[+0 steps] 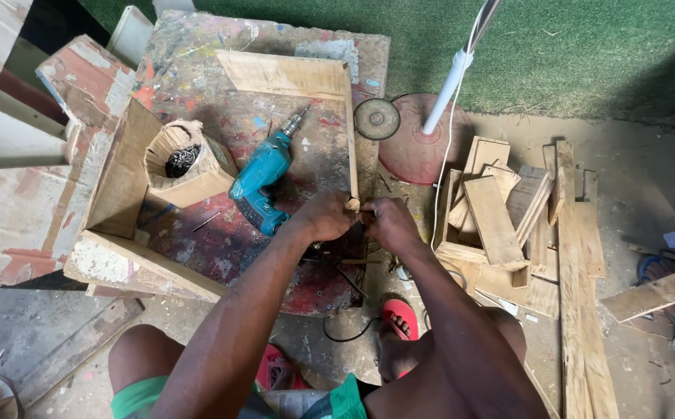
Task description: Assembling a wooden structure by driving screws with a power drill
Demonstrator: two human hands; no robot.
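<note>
My left hand [323, 217] and my right hand [388, 223] meet at the near end of a thin wooden strip [351, 132], which forms an L with a flat plank [283, 74] on the paint-stained board [198, 85]. Both hands pinch a small wooden piece [352, 205] at that end. A teal power drill [260, 180] lies just left of my left hand, its bit pointing away.
A wooden container [188, 163] with dark screws inside stands left of the drill, inside an open wooden frame [116, 174]. A round grinding disc [376, 119] and a white fan stand [444, 97] are beyond. Several wood offcuts [508, 225] lie at right.
</note>
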